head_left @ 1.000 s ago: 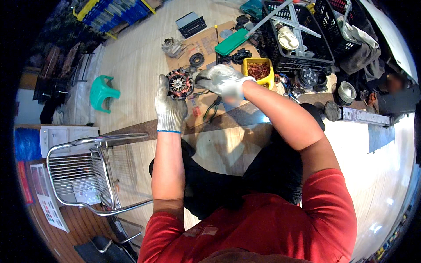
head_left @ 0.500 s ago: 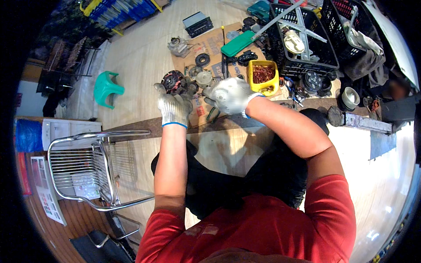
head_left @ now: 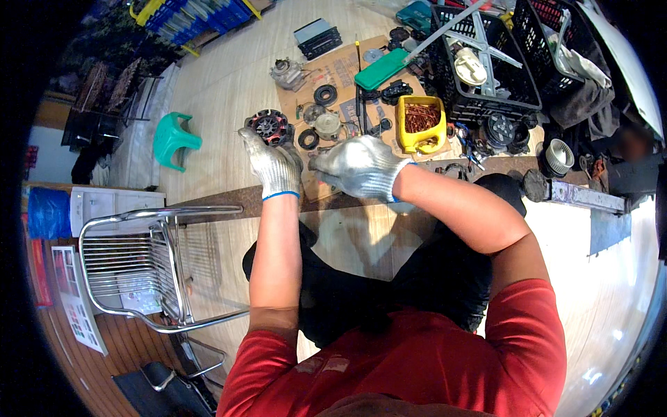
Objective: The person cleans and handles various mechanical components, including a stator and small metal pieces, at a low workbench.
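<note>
Both my hands wear white knitted gloves with blue cuffs. My left hand (head_left: 271,167) is closed at the near side of a round black motor part (head_left: 269,126) with red inside, its fingers along the left edge. Just right of it my right hand (head_left: 361,165) is curled, its fingertips pointing at the left hand. Whatever those fingers hold, if anything, is hidden under the glove. Beyond the hands, a black ring (head_left: 308,140) lies beside a round metal housing (head_left: 328,125), with another black ring (head_left: 324,94) farther off.
A yellow container (head_left: 422,144) of copper-coloured scraps stands right of my hands, on cardboard (head_left: 340,66). Black crates (head_left: 486,104) are at the far right. A green stool (head_left: 174,142) and a metal chair (head_left: 163,208) stand left. A fan wheel (head_left: 557,158) sits to the right.
The motor part has turned, so its spoked face shows more clearly. My right hand has come lower and nearer my left hand. The small black ring beyond them is now uncovered.
</note>
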